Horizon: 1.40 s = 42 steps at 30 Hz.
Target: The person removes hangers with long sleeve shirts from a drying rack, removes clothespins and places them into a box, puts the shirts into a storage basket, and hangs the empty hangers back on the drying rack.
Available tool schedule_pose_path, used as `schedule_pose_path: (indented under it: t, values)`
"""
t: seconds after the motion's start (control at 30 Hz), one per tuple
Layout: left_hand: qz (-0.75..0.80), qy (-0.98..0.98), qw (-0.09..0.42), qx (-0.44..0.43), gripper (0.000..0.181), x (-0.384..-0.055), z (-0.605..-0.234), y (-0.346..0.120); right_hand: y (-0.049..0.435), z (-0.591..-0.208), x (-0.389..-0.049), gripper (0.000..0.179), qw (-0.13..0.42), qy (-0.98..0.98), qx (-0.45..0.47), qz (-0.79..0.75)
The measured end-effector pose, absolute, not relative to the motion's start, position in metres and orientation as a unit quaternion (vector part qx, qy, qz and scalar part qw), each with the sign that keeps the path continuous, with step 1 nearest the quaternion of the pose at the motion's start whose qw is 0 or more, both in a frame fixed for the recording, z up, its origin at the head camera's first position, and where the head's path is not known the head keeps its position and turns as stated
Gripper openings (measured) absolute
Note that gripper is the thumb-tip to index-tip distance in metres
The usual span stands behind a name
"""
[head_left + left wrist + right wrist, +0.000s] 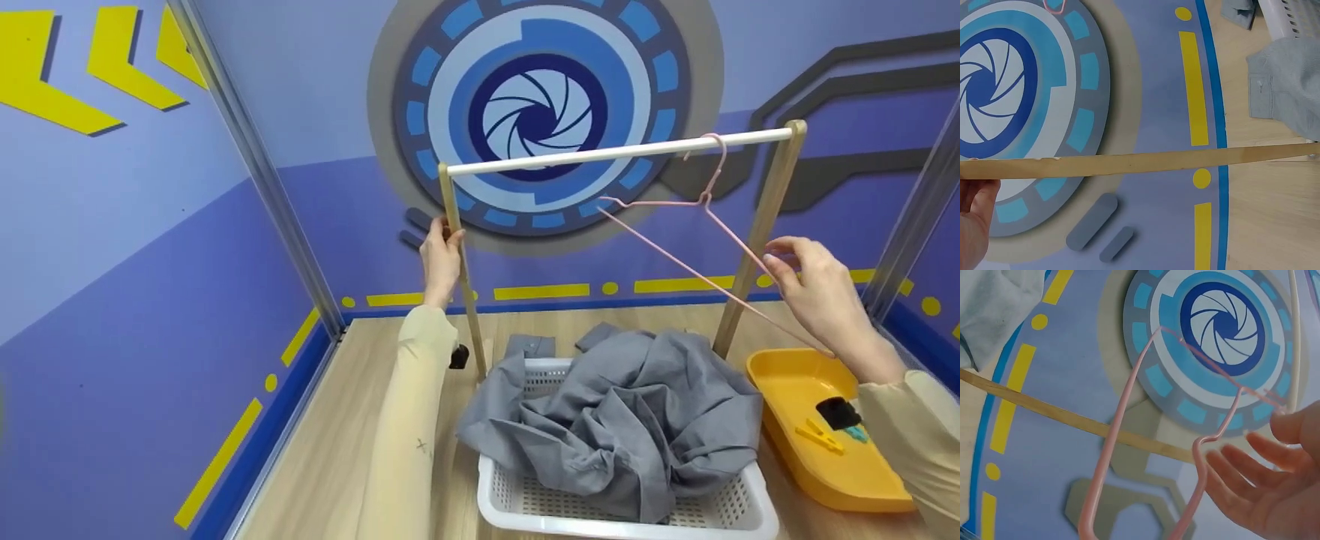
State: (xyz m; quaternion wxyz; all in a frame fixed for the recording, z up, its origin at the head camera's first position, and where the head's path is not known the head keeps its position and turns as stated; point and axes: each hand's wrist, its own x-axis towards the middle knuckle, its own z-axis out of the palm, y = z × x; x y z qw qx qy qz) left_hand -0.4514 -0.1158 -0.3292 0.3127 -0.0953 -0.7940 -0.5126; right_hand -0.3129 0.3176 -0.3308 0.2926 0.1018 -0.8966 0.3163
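Observation:
My left hand (441,259) grips the wooden left post (470,307) of a small clothes rack, below its white rod (622,153). The left wrist view shows that hand (976,216) at the edge of the post (1145,165). A pink hanger (667,202) hangs by its hook near the rod's right end. Beside the hanger's right arm is my right hand (821,296), fingers loosely bent and apart. In the right wrist view the fingers of this hand (1275,478) are spread next to the hanger (1112,450), with nothing held.
A crumpled grey garment (630,412) fills a white basket (491,487) in front of the rack and spills over its rim. To the right stands a yellow tray (795,375) with a yellow clothespin (820,436) and a teal one (855,433). Printed walls enclose the table (330,420).

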Motion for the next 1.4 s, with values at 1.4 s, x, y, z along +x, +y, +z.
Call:
schedule_pose_path:
  t: [1.4]
  values:
    - [-0.559, -0.761, 0.309, -0.113, 0.033, -0.436, -0.330, -0.120, 0.244, -0.435, -0.308, 0.040, 0.358, -0.829, 0.381, 0.199]
